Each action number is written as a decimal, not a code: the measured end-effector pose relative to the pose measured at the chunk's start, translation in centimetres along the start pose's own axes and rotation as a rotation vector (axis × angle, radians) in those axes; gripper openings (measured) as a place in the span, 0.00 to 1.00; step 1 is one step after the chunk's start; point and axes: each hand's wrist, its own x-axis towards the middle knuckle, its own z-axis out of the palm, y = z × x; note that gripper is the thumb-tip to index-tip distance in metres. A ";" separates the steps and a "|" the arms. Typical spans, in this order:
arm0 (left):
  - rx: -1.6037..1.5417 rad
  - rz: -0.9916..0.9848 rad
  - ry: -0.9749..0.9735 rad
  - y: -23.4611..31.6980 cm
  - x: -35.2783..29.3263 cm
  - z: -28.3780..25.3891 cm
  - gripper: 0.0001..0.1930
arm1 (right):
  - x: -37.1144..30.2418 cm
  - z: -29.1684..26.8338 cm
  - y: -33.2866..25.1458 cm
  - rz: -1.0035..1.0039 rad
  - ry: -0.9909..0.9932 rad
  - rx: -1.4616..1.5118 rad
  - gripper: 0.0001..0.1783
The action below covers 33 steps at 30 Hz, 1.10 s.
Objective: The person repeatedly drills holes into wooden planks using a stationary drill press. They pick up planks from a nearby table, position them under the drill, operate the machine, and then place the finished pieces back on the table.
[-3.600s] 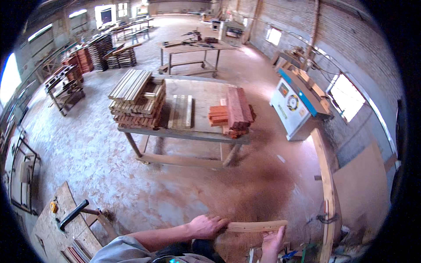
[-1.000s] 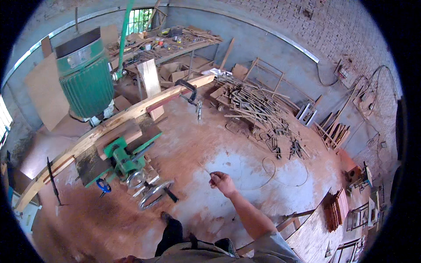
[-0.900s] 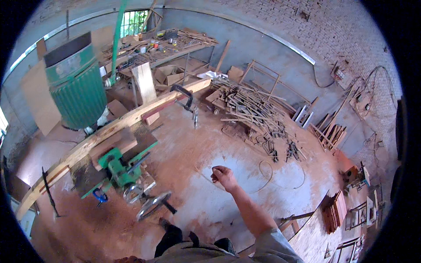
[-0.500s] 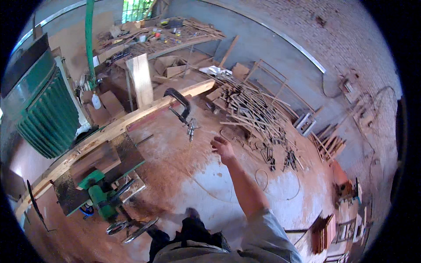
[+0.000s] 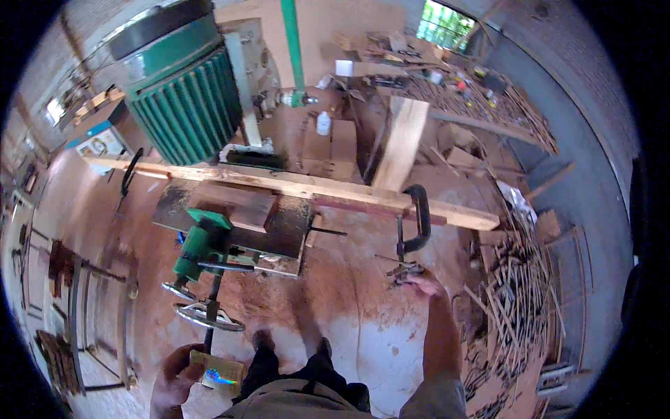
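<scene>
Low at the left, my left hand (image 5: 176,377) is closed on a yellowish rectangular block (image 5: 222,373) with a bright rainbow-coloured glint on its face. My right hand (image 5: 426,283) reaches forward and has its fingers around a small metal air blow gun (image 5: 405,274), partly hidden by the hand. This hangs at the lower end of a black C-clamp (image 5: 420,220). The clamp grips a long pale wooden beam (image 5: 314,187) that crosses the machine. On the machine table a brown wooden block (image 5: 241,206) lies between the beam and a green vise-like holder (image 5: 202,244).
A big green ribbed motor (image 5: 185,105) stands beyond the beam. Handwheels (image 5: 209,315) stick out toward me. Scrap sticks (image 5: 520,307) are heaped at the right, and a cluttered bench (image 5: 481,122) is at the back. A pale board (image 5: 403,143) leans behind the beam.
My view has swung left, so the machine now sits nearer the middle. My right hand has gone from empty air to the blow gun. My left hand has come into view with the yellowish block.
</scene>
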 end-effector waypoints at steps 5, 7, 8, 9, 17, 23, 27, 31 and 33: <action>-0.033 0.062 0.107 -1.3 -4.1 2.1 0.26 | -2.3 -0.5 -5.0 -0.241 0.126 -0.194 0.17; -0.037 0.049 0.161 -2.1 -4.5 2.8 0.26 | -3.5 1.6 -8.7 -0.420 0.170 -0.098 0.17; -0.034 0.034 0.186 -2.4 -4.8 2.9 0.26 | -4.0 2.9 -10.2 -0.500 0.195 -0.044 0.18; -0.025 0.039 0.204 -2.6 -5.0 3.3 0.26 | -4.2 4.1 -11.8 -0.400 0.169 -0.057 0.18; 0.018 0.149 0.169 -5.5 -5.5 5.0 0.27 | 5.3 18.9 -19.5 -0.202 -0.101 -0.586 0.16; -0.102 -0.030 0.202 -5.7 -8.4 7.4 0.24 | 11.2 26.0 -20.7 -0.153 -0.137 -0.774 0.18; -0.219 -0.022 0.238 -12.9 -11.2 5.6 0.22 | 11.4 23.7 -21.3 -0.151 0.015 -0.952 0.22; -0.086 -0.010 0.330 -10.3 -11.6 6.1 0.28 | 8.4 19.9 -21.7 -0.166 -0.048 -0.705 0.19; -0.164 -0.004 0.263 -6.8 -11.2 7.2 0.29 | 5.6 19.1 -22.7 -0.094 -0.036 -0.735 0.17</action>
